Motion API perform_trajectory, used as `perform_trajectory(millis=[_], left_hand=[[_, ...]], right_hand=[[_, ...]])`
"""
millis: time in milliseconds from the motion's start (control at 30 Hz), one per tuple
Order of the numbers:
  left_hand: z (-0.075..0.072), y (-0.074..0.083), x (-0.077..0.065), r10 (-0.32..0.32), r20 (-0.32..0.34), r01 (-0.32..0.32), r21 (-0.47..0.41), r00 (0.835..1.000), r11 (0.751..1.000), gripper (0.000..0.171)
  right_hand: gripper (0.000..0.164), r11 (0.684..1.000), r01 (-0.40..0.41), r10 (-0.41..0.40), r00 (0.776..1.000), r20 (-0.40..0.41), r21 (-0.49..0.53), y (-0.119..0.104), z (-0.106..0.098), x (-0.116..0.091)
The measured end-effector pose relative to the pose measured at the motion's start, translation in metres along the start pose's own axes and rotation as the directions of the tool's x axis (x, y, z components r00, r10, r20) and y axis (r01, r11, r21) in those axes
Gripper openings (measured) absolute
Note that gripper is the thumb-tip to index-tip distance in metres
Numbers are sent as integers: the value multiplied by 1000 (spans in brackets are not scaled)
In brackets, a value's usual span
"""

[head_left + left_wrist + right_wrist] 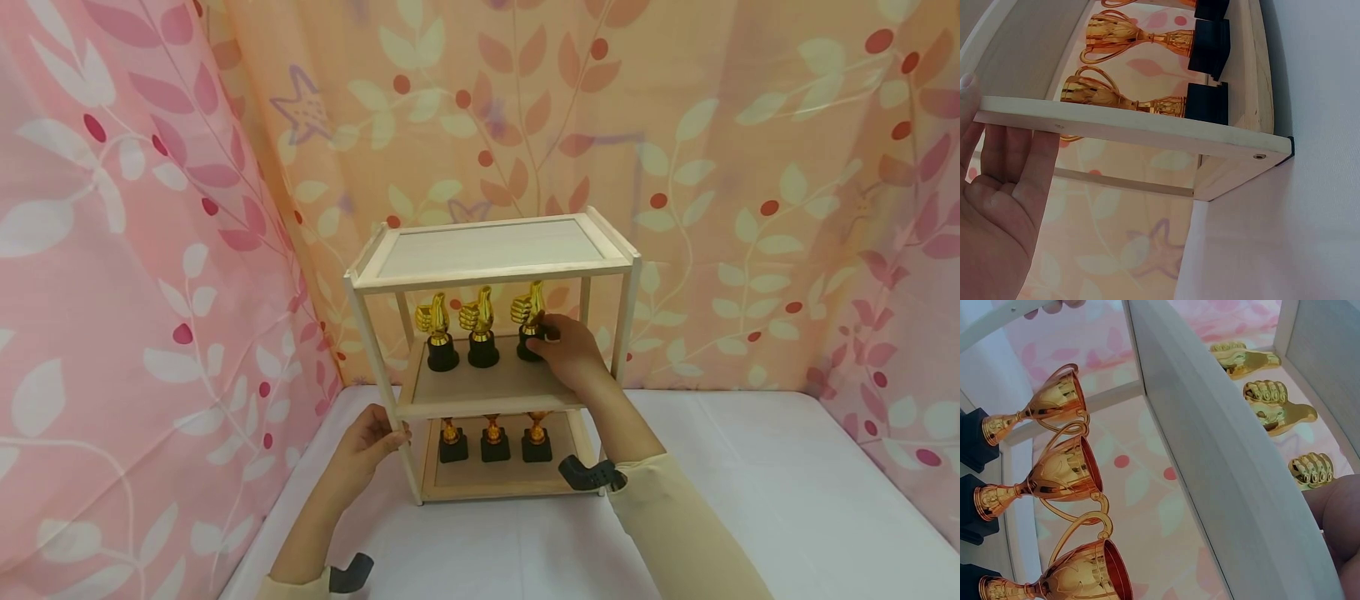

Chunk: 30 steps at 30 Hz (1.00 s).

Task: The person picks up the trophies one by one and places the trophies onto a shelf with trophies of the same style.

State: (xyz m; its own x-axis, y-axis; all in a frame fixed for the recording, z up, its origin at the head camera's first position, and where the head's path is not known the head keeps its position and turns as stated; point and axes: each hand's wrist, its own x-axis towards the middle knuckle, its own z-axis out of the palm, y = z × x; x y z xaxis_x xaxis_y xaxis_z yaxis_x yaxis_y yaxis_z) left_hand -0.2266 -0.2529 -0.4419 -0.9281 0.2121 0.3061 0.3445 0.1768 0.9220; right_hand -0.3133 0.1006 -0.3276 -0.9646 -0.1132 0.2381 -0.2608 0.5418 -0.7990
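On a pale wooden three-tier rack [487, 273], my right hand [576, 354] holds the rightmost gold thumbs-up trophy [527, 308] by its black base, at the middle shelf. Two matching thumbs-up trophies stand to its left, a middle one [482, 346] and a left one [441, 352]. My left hand [366, 446] grips the rack's front left post [372, 350] low down; the left wrist view shows the thumb on one side of this post [1135, 125] and the fingers on the other. From the right wrist, the held trophy [1312, 469] is partly hidden by the fingers.
Three gold cup trophies on black bases, among them a middle cup [1066, 472], stand in a row on the bottom shelf [487, 479]. The rack stands on a white-covered table [750, 483]. Floral curtains [675, 167] hang behind and at both sides.
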Motion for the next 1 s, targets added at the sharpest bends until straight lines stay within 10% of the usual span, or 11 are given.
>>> perform_trajectory(millis=[1000], left_hand=[[0, 1, -1, 8, 3, -8, -26, 1000, 1000, 29]], right_hand=[[54, 1000, -3, 3, 1000, -7, 30, -2, -1, -5]])
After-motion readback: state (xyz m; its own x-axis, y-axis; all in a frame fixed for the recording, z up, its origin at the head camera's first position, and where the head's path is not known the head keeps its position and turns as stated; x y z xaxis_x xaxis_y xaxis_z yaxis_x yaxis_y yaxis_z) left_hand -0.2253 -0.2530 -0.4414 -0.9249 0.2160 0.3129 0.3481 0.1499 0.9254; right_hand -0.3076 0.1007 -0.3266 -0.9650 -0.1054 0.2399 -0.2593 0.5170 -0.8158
